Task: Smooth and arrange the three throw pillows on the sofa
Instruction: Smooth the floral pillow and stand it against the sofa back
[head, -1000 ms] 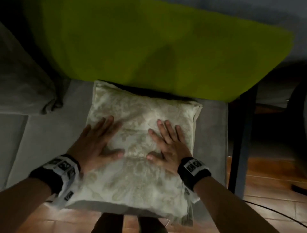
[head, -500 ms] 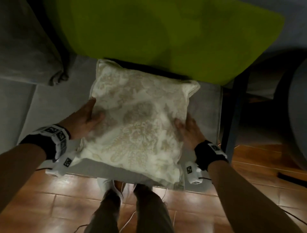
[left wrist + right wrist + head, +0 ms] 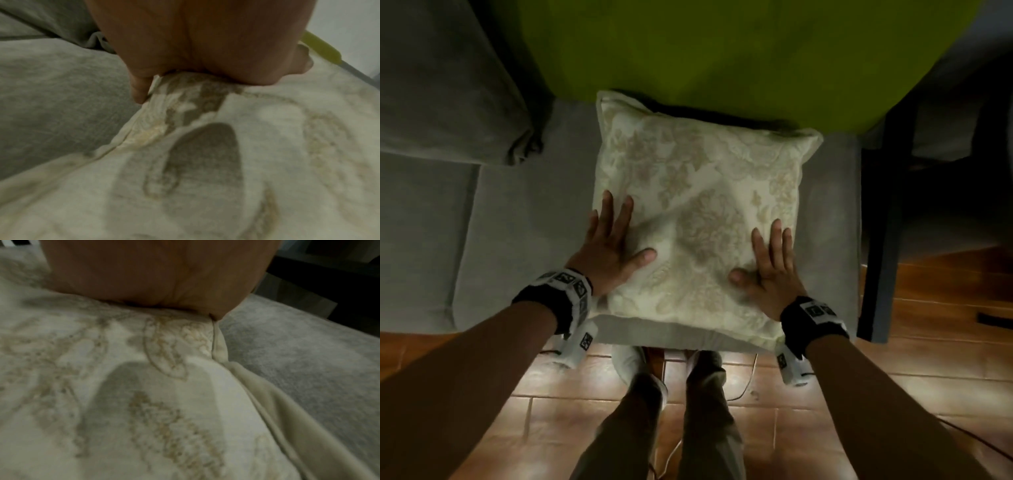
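Head view — grey sofa seat (image 3: 524, 219), tiled floor (image 3: 571, 404)

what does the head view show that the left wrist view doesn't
Only the head view shows both hands, left hand and right hand, flat on the pillow, plus the tiled floor. Only the left wrist view shows the pillow's seam up close. Both show the pillow, the grey sofa and the green cushion.

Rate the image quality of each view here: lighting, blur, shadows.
Head view: dim room, bright patch on the floor tiles, edges bowed. Left wrist view: soft blur, a rounded shadow on the cream pillow. Right wrist view: the same blur and shadow, palm of the right hand filling the top.
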Action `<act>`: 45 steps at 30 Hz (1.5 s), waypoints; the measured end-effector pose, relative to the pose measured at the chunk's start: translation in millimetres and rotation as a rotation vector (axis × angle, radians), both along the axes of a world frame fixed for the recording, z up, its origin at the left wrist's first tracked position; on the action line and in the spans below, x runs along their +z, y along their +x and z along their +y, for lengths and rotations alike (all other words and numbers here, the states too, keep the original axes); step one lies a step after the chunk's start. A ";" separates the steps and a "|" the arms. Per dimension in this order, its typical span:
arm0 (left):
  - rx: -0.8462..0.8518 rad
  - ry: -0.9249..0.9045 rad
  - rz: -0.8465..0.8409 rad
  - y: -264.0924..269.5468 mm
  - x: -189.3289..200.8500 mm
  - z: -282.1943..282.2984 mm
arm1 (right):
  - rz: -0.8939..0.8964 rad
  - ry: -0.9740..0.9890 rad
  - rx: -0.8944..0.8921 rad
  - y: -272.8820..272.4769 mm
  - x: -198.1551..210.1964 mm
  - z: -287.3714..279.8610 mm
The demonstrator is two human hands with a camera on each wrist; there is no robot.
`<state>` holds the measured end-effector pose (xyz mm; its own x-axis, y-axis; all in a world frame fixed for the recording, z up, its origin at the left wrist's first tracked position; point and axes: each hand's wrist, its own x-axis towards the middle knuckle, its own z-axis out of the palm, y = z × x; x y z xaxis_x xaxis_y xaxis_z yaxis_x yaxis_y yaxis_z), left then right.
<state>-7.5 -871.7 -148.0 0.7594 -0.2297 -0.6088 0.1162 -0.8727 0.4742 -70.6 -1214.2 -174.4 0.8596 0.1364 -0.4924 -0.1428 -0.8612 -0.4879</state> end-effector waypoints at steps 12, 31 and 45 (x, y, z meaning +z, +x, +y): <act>0.723 -0.247 0.253 3.2 3.0 41.2 | 0.175 0.176 -0.693 -50.2 35.7 -40.1; 0.525 -0.069 0.171 -15.9 12.5 70.1 | 0.194 -0.117 -0.554 -72.8 34.7 -46.0; 0.619 -0.182 0.153 82.0 32.8 0.0 | 0.132 0.251 -0.796 74.1 75.5 -37.6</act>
